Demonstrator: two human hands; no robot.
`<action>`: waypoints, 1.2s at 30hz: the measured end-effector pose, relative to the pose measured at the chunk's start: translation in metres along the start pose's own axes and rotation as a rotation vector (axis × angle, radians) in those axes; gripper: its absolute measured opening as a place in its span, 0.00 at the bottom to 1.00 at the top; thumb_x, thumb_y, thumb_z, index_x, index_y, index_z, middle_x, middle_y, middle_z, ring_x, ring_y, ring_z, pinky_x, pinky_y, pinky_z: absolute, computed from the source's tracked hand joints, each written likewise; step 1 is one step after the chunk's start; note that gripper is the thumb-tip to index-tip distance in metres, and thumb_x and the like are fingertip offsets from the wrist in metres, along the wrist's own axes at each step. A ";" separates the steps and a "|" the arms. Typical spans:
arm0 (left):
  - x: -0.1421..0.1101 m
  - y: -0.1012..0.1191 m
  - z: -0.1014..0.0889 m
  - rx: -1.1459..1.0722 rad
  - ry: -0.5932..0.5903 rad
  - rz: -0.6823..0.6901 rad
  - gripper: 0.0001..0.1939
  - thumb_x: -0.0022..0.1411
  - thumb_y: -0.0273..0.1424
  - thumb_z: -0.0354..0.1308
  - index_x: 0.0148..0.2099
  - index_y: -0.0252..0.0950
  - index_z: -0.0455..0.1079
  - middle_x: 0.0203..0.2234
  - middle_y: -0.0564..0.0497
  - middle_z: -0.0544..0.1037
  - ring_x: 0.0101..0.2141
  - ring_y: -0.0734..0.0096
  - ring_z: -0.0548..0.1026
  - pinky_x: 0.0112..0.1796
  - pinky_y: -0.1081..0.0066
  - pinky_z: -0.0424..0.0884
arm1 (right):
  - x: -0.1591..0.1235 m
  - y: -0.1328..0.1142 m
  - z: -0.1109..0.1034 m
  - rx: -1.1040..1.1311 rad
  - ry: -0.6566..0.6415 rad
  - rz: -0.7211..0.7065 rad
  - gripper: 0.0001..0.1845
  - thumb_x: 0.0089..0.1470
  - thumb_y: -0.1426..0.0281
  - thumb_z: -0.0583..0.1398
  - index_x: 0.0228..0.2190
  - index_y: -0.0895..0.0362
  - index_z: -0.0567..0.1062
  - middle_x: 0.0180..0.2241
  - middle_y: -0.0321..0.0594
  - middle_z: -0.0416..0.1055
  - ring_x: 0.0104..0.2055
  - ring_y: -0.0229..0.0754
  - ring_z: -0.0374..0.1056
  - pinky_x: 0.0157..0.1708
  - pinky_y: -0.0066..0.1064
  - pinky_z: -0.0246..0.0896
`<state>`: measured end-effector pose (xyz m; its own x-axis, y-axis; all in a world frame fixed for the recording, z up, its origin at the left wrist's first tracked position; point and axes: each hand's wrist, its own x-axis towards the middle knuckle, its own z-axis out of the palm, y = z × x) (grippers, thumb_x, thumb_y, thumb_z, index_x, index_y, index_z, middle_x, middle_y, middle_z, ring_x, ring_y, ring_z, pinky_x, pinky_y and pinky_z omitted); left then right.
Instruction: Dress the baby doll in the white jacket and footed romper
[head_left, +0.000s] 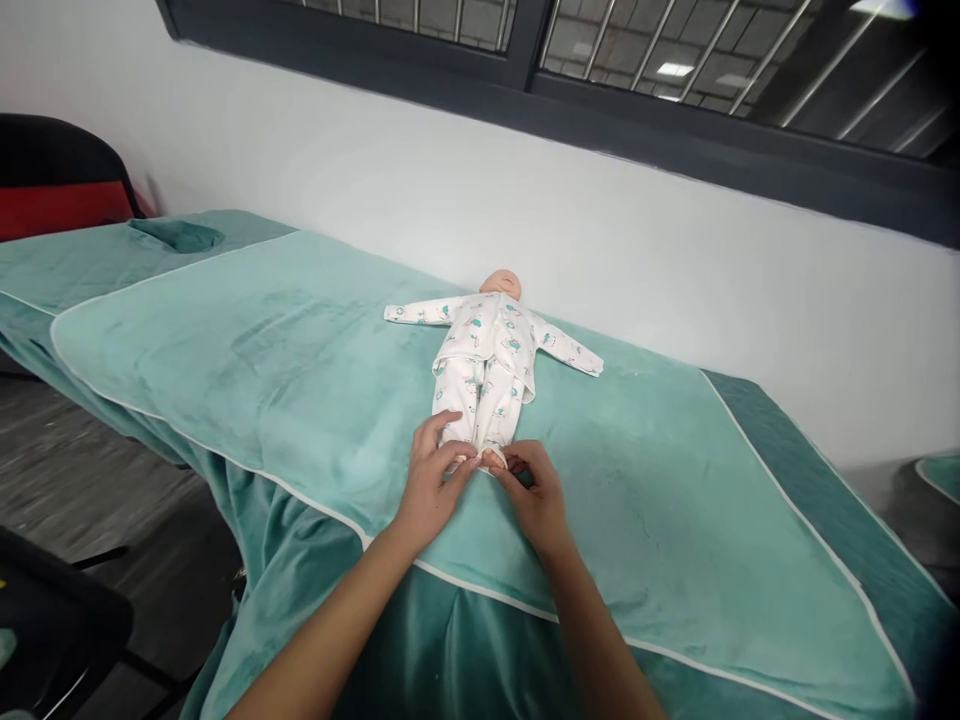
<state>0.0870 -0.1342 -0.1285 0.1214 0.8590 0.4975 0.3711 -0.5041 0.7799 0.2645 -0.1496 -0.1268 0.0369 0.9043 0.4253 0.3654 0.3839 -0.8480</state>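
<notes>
A baby doll (501, 283) lies on its back on the green bed, its head toward the wall and its arms spread wide. It wears a white printed jacket (491, 328) and matching white trousers (457, 388). At the doll's feet, my left hand (435, 475) pinches the trouser cuffs, thumb and fingertips together. My right hand (538, 490) pinches the cuff of the leg on the right, where a bit of the doll's foot (493, 459) shows. The doll's hands are hidden inside the sleeves.
A green velvet cover with white piping (247, 350) drapes over the bed and hangs down in front. Behind it stands a white wall (337, 150) under a barred window (645, 60). A black and red chair (64, 175) is at the far left, a dark chair (60, 620) at lower left.
</notes>
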 end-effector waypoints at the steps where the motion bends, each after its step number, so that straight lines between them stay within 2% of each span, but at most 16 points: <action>1: -0.001 0.000 -0.001 -0.046 -0.005 -0.020 0.08 0.69 0.35 0.55 0.40 0.41 0.75 0.60 0.46 0.62 0.63 0.60 0.60 0.62 0.55 0.59 | 0.000 0.000 0.000 -0.005 -0.003 -0.012 0.06 0.58 0.65 0.65 0.38 0.51 0.76 0.37 0.36 0.68 0.37 0.38 0.65 0.37 0.31 0.60; 5: -0.005 0.000 -0.003 -0.153 -0.002 -0.078 0.09 0.68 0.36 0.55 0.39 0.39 0.74 0.59 0.44 0.62 0.63 0.60 0.60 0.63 0.55 0.57 | 0.000 0.004 -0.004 0.031 -0.015 -0.005 0.07 0.56 0.68 0.66 0.39 0.50 0.78 0.36 0.36 0.68 0.37 0.39 0.65 0.38 0.31 0.59; 9: -0.008 -0.001 -0.006 -0.182 -0.015 -0.105 0.09 0.67 0.37 0.57 0.39 0.39 0.75 0.59 0.44 0.61 0.64 0.59 0.59 0.64 0.54 0.57 | 0.000 0.013 -0.012 0.230 -0.058 0.078 0.04 0.52 0.70 0.67 0.32 0.52 0.77 0.32 0.34 0.68 0.35 0.38 0.63 0.36 0.31 0.57; 14: -0.011 -0.001 -0.008 -0.168 -0.064 -0.128 0.10 0.67 0.38 0.57 0.38 0.40 0.75 0.61 0.45 0.62 0.64 0.58 0.59 0.64 0.52 0.56 | 0.002 0.020 -0.021 0.472 -0.057 0.116 0.07 0.48 0.71 0.69 0.27 0.54 0.75 0.29 0.33 0.66 0.34 0.38 0.62 0.36 0.30 0.55; 21: -0.012 0.000 -0.020 -0.292 -0.018 -0.147 0.11 0.66 0.40 0.57 0.39 0.39 0.74 0.53 0.43 0.74 0.63 0.60 0.63 0.64 0.51 0.56 | -0.001 0.005 -0.017 0.322 -0.114 0.192 0.10 0.49 0.64 0.68 0.28 0.55 0.73 0.29 0.34 0.67 0.33 0.39 0.62 0.36 0.30 0.57; 27: -0.019 0.003 -0.029 -0.331 0.041 -0.264 0.11 0.65 0.40 0.58 0.42 0.38 0.73 0.49 0.45 0.73 0.53 0.63 0.71 0.56 0.61 0.66 | -0.013 0.003 -0.017 0.274 0.001 0.231 0.21 0.60 0.57 0.59 0.21 0.55 0.64 0.23 0.32 0.57 0.29 0.37 0.54 0.31 0.30 0.50; 31: -0.052 -0.004 -0.044 -0.332 0.039 -0.412 0.13 0.65 0.42 0.58 0.43 0.38 0.72 0.41 0.48 0.75 0.44 0.67 0.74 0.50 0.65 0.71 | -0.038 -0.002 -0.019 0.168 -0.002 0.226 0.24 0.62 0.55 0.56 0.21 0.55 0.61 0.22 0.32 0.55 0.27 0.37 0.53 0.30 0.31 0.49; 33: -0.082 -0.014 -0.064 -0.275 0.025 -0.520 0.15 0.65 0.44 0.57 0.44 0.38 0.72 0.40 0.48 0.77 0.43 0.65 0.76 0.50 0.63 0.72 | -0.066 -0.004 -0.019 0.127 -0.024 0.237 0.24 0.62 0.54 0.55 0.20 0.54 0.60 0.22 0.33 0.55 0.27 0.38 0.54 0.29 0.31 0.50; 36: -0.138 -0.032 -0.106 -0.031 0.061 -0.591 0.17 0.65 0.46 0.54 0.43 0.39 0.73 0.42 0.47 0.78 0.47 0.59 0.76 0.54 0.55 0.72 | -0.128 0.005 -0.014 0.133 -0.092 0.303 0.24 0.62 0.53 0.54 0.20 0.53 0.63 0.22 0.36 0.60 0.27 0.42 0.60 0.29 0.33 0.57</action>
<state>-0.0395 -0.2461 -0.1819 -0.1509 0.9885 -0.0040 0.3330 0.0546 0.9414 0.2749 -0.2662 -0.1807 0.0393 0.9916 0.1229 0.2261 0.1110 -0.9678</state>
